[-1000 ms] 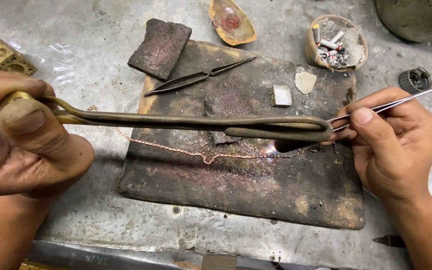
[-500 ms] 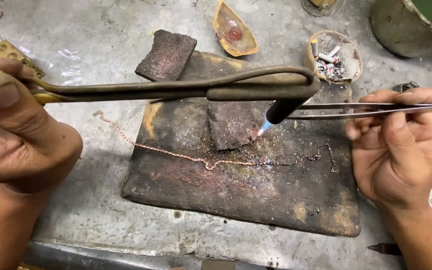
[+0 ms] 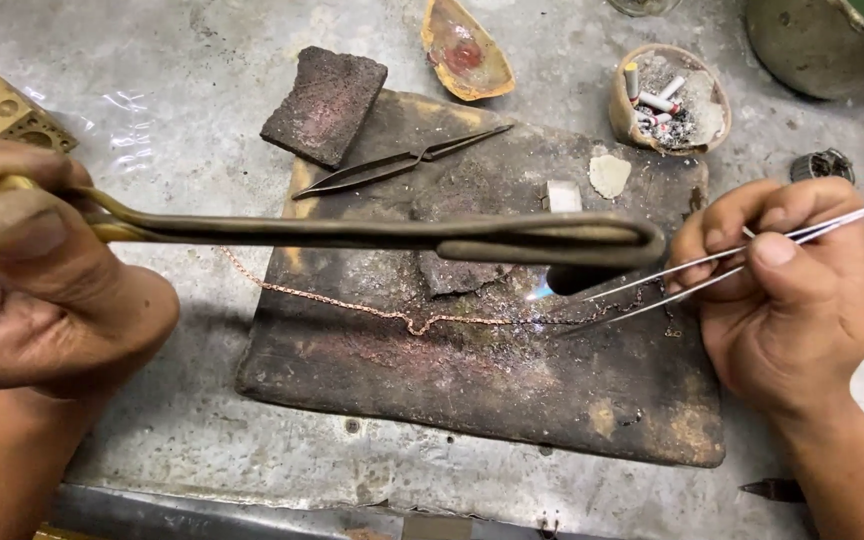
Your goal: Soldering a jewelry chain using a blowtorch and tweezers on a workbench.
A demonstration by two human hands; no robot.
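Left hand (image 3: 42, 290) gripped torch (image 3: 372, 235); right hand (image 3: 787, 290) pinched tweezers (image 3: 712, 270). Chain (image 3: 392, 313) lay crosswise between hands, seemingly nearer right.

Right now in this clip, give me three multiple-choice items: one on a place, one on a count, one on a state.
1. Where does the chain lie?
A. in the small bowl
B. across the dark slab
C. on the brass block

2. How many tweezers show?
A. one
B. two
C. four

3. What state is the torch tip in?
A. lit, small blue flame
B. unlit
C. lying on the bench

Answers:
1 B: the chain runs across the slab, its left end trailing off the edge.
2 B: one pair is in the right hand, a dark pair lies on the slab.
3 A: a blue flame shows at the tip, with the left hand holding the torch above the slab.
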